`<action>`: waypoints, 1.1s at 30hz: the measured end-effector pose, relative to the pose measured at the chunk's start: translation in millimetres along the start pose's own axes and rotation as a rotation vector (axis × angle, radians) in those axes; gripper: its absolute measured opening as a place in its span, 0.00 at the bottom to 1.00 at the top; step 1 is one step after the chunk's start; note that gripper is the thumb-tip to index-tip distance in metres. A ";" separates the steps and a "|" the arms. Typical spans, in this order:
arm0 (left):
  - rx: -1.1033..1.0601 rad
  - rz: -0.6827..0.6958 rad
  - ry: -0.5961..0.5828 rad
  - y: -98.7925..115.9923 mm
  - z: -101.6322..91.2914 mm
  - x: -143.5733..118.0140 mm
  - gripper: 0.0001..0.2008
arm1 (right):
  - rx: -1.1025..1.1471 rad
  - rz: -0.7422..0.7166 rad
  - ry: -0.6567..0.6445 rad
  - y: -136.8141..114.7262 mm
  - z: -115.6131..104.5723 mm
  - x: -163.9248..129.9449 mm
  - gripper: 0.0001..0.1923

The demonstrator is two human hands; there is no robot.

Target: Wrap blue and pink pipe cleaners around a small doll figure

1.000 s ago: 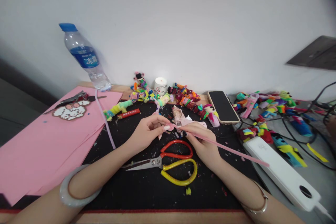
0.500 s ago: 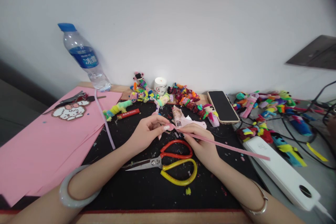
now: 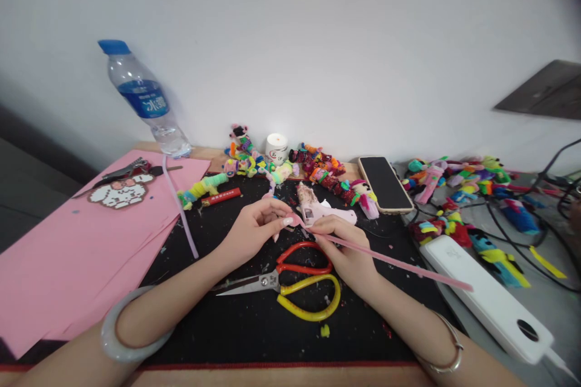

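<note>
The bench (image 3: 254, 338) is covered by a black mat, with pink paper sheets (image 3: 68, 254) overlapping its left part; a white pixel-bead dog patch (image 3: 118, 192) lies on them. A water bottle (image 3: 144, 100) with a blue cap stands at the back left; its blue label carries white characters too blurred to read. A white power strip (image 3: 490, 299) lies at the right, a dark phone (image 3: 385, 184) behind it. Red-and-yellow scissors (image 3: 290, 281) lie just below the hands. A small white jar (image 3: 277, 147) bears a red logo, unreadable. The left hand (image 3: 254, 227) pinches the end of a pink pipe cleaner (image 3: 390, 261), and the right hand (image 3: 347, 251) has its grip closed around the stem, which trails right over the power strip.
</note>
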State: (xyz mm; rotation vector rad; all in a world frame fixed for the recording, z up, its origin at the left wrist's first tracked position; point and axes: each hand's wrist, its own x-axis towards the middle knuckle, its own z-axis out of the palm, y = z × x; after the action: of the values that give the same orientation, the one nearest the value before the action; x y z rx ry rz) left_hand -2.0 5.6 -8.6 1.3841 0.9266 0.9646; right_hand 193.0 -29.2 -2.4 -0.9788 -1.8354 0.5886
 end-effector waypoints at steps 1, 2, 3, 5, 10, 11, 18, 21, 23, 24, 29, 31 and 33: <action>-0.019 -0.001 0.000 -0.2 0.3 0.0 0.10 | 0.003 0.000 -0.001 -0.3 0.1 0.0 0.07; -0.036 -0.002 -0.002 -0.3 0.6 0.1 0.10 | 0.007 0.001 -0.002 -0.6 0.2 0.1 0.07; -0.049 -0.004 -0.003 -0.4 0.9 0.1 0.11 | 0.010 0.001 -0.002 -0.9 0.3 0.2 0.07; -0.058 -0.011 -0.007 -0.2 1.4 0.1 0.11 | 0.015 0.006 -0.003 -1.4 0.2 0.5 0.07; -0.059 -0.025 0.000 0.5 2.0 -0.3 0.13 | 0.015 0.018 -0.017 -0.7 0.0 0.0 0.06; -0.060 -0.026 0.001 0.6 2.1 -0.4 0.13 | 0.016 0.021 -0.022 -0.4 0.1 -0.2 0.06; -0.053 -0.022 0.000 2.0 3.5 -1.6 0.13 | 0.007 0.005 -0.015 -0.9 1.2 -0.1 0.06; -0.054 -0.023 0.000 2.7 3.9 -2.2 0.13 | 0.014 0.000 -0.019 -1.2 1.5 0.2 0.06; -0.058 -0.025 -0.005 2.8 4.1 -2.4 0.13 | 0.022 0.001 -0.023 -1.0 1.9 0.2 0.06; -0.061 -0.026 -0.007 2.7 4.3 -2.4 0.13 | 0.025 0.006 -0.025 -0.9 2.0 0.2 0.06; -0.073 -0.031 -0.014 2.2 5.1 -2.4 0.11 | 0.039 0.031 -0.031 -0.7 2.4 -0.7 0.05; -0.084 -0.037 -0.021 2.2 5.2 -2.6 0.11 | 0.042 0.030 -0.033 -0.9 2.1 -1.3 0.05; -0.094 -0.043 -0.025 2.4 5.3 -2.8 0.11 | 0.044 0.030 -0.034 -1.2 1.7 -1.5 0.05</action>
State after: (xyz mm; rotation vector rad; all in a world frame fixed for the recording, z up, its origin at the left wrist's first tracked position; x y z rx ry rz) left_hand 2.0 1.0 -6.4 1.2891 0.8785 0.9447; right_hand 191.4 -31.0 -3.0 -0.9740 -1.8324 0.6656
